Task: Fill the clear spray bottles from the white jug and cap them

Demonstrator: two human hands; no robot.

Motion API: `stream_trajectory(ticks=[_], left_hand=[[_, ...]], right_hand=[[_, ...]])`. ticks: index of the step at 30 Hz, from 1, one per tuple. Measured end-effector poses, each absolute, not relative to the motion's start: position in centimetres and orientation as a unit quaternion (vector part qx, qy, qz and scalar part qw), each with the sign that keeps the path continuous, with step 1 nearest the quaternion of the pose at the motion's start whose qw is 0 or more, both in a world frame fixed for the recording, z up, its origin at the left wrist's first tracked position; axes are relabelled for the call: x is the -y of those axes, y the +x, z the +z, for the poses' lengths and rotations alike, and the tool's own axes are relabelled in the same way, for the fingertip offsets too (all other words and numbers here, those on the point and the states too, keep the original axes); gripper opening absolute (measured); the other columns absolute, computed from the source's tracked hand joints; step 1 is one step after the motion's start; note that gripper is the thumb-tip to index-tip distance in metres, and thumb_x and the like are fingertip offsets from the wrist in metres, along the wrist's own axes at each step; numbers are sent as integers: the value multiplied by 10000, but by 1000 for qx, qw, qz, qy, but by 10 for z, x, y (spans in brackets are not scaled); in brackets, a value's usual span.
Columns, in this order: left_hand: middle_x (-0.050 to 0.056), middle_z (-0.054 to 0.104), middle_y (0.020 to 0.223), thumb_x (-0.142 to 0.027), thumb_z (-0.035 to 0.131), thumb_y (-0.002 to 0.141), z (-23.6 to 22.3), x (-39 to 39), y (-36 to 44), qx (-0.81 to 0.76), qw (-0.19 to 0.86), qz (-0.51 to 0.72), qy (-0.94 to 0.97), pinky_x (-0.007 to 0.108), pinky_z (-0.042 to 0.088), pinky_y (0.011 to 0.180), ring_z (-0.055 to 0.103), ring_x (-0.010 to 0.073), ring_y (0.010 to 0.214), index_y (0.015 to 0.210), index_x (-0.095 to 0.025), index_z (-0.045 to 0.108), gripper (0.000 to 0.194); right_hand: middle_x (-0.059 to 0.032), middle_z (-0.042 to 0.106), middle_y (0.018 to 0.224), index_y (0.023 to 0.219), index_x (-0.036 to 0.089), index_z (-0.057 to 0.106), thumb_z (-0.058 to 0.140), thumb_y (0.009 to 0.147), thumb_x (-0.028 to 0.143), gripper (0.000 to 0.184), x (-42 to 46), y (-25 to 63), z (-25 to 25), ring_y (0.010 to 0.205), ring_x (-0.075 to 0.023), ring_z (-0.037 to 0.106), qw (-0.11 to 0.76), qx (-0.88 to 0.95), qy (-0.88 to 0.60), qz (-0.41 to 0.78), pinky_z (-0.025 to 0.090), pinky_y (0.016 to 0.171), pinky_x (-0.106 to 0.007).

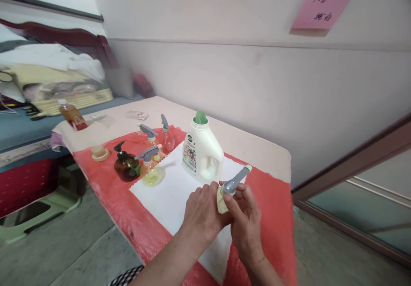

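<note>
Both of my hands are around a small spray bottle (pixel 221 202) with a pale yellow body and a grey trigger head, tilted over the near part of the white sheet. My left hand (pixel 203 211) wraps its body from the left. On the right, my right hand (pixel 246 224) has its thumb and fingers closed at the neck, just under the grey head. Just beyond my hands stands a large white jug (pixel 205 149), upright, with a green spout insert in its mouth and a floral label.
Left of the jug are a yellowish spray bottle (pixel 153 175), a pink spray bottle (pixel 168 140) and a dark brown pump bottle (pixel 126 167). A cream-coloured lid (pixel 100 154) and a drink bottle (pixel 73 115) lie farther left. A white wall runs behind the table.
</note>
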State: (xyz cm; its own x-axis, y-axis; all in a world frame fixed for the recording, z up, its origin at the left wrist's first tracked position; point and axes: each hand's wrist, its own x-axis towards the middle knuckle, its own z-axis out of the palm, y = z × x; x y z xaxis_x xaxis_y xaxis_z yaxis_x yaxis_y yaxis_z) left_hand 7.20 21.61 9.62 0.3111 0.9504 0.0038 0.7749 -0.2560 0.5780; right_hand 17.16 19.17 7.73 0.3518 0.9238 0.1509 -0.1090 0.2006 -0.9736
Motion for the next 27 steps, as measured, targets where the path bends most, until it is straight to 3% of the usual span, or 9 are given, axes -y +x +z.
stream_trajectory(ticks=[8, 15, 19, 22, 24, 27], left_hand=[[62, 647, 950, -466, 511, 799, 98, -216, 73, -574, 253, 189, 756, 379, 428, 813, 603, 269, 942, 1140, -252, 513, 402], [41, 652, 988, -437, 585, 726, 104, -219, 66, -556, 300, 197, 750, 358, 442, 782, 606, 263, 962, 1114, -272, 503, 430], [-3, 658, 992, -399, 669, 653, 107, -224, 55, -524, 375, 220, 732, 324, 444, 736, 609, 238, 922, 1076, -291, 510, 465], [-34, 659, 939, -365, 700, 638, 112, -226, 46, -471, 453, 228, 722, 297, 439, 689, 599, 202, 838, 1051, -291, 532, 452], [-38, 650, 889, -353, 728, 626, 115, -227, 42, -421, 508, 226, 717, 286, 434, 676, 582, 181, 796, 1021, -268, 554, 441], [-31, 630, 869, -324, 781, 584, 119, -227, 41, -339, 592, 212, 700, 275, 428, 681, 559, 166, 801, 997, -233, 585, 466]], right_hand=[[35, 626, 898, 889, 289, 548, 741, 739, 282, 245, -192, 166, 73, 962, -188, 571, 708, 347, -467, 401, 413, 906, -369], [-25, 610, 1153, 1105, 307, 543, 682, 770, 389, 372, -194, 164, 70, 1132, -249, 521, 676, 392, -447, 435, 408, 950, -407], [-71, 580, 1232, 1182, 277, 542, 686, 672, 566, 604, -202, 177, 87, 1175, -325, 491, 598, 468, -388, 522, 445, 912, -435], [-99, 575, 1261, 1218, 246, 545, 742, 570, 519, 730, -208, 200, 94, 1217, -367, 460, 530, 483, -328, 615, 439, 933, -476], [-87, 571, 1289, 1217, 255, 557, 736, 555, 432, 709, -210, 217, 89, 1257, -358, 435, 539, 458, -294, 643, 402, 988, -499], [-51, 618, 1245, 1207, 309, 573, 668, 638, 389, 583, -211, 233, 77, 1271, -304, 452, 587, 399, -298, 638, 343, 1049, -515]])
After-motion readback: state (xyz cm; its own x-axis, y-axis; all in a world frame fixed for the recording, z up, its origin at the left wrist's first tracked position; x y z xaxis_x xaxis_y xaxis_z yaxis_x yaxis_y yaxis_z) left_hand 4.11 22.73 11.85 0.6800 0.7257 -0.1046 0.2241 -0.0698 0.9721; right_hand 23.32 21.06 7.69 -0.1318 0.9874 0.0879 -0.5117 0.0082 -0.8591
